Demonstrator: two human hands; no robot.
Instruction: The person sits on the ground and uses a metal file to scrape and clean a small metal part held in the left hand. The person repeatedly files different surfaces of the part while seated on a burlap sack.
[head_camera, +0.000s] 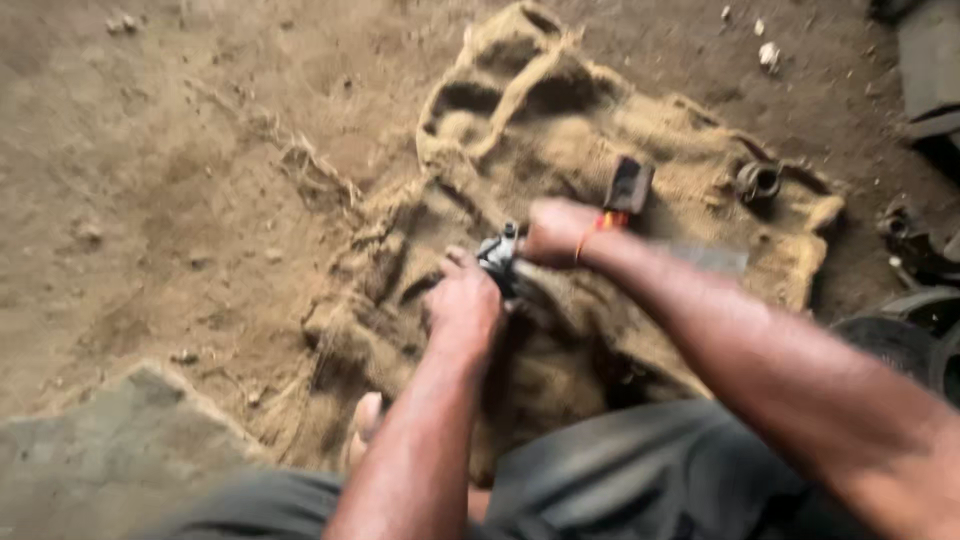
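Head view: a small dark metal part (499, 255) is gripped over the middle of the burlap sack (540, 130) by both hands, left hand (463, 305) fingers clenched on it, right hand (557, 231) closed around its top. A hammer (626, 190) and a metal ring (759, 181) lie toward the sack's far right corner

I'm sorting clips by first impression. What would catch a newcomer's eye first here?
Two bare hands meet mid-frame over a small dark metal part: the left hand below it, the right hand beside it. Under them sprawls a crumpled tan burlap sack on the dirt floor. A dark-headed tool with an orange handle lies just beyond the right hand.
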